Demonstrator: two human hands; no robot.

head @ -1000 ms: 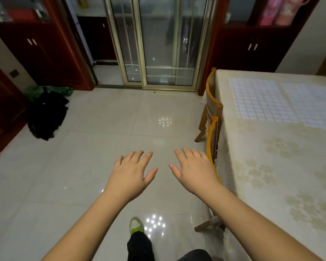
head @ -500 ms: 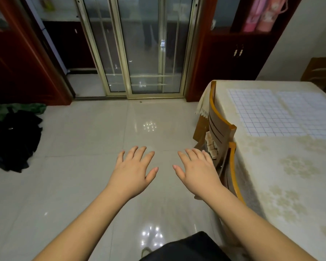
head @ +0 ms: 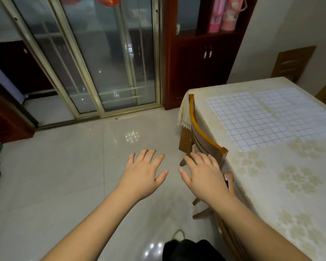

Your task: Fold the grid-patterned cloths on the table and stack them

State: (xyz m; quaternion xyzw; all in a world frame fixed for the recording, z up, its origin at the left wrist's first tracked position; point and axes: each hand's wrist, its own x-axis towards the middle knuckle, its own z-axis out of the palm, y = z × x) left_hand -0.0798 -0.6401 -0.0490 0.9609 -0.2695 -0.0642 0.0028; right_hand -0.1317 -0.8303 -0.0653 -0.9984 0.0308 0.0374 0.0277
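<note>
Both hands hang in the air with fingers spread and straight, holding nothing: the left hand (head: 142, 173) over the pale glossy tiled floor (head: 64, 176), the right hand (head: 201, 173) just short of the curved orange-brown wooden chair back (head: 201, 134) pushed in at the worktop's near-left edge. Neither touches anything.

Compared with a second ago, the view has swung right and come closer — the worktop draped in a cream, flower-printed tablecloth (head: 290, 185) now fills more of the right side, and its far-left corner with the lace trim shows clearly. The hands have kept their open, side-by-side pose throughout. My reading is that the person is walking up to the worktop, so folding has not begun and the whole task lies ahead.

Counting: two white grid-patterned cloths lie flat and unfolded toward the worktop's far edge, side by side and touching or nearly so (the seam between them is hard to judge). The left grid cloth (head: 247, 119) has bold blue lines; the right grid cloth (head: 297, 108) looks fainter and runs out of view at the right edge. Two chair backs stand along the near-left edge, the nearer one (head: 229, 178) mostly hidden behind the right wrist — and there are two hands, both free.
</note>
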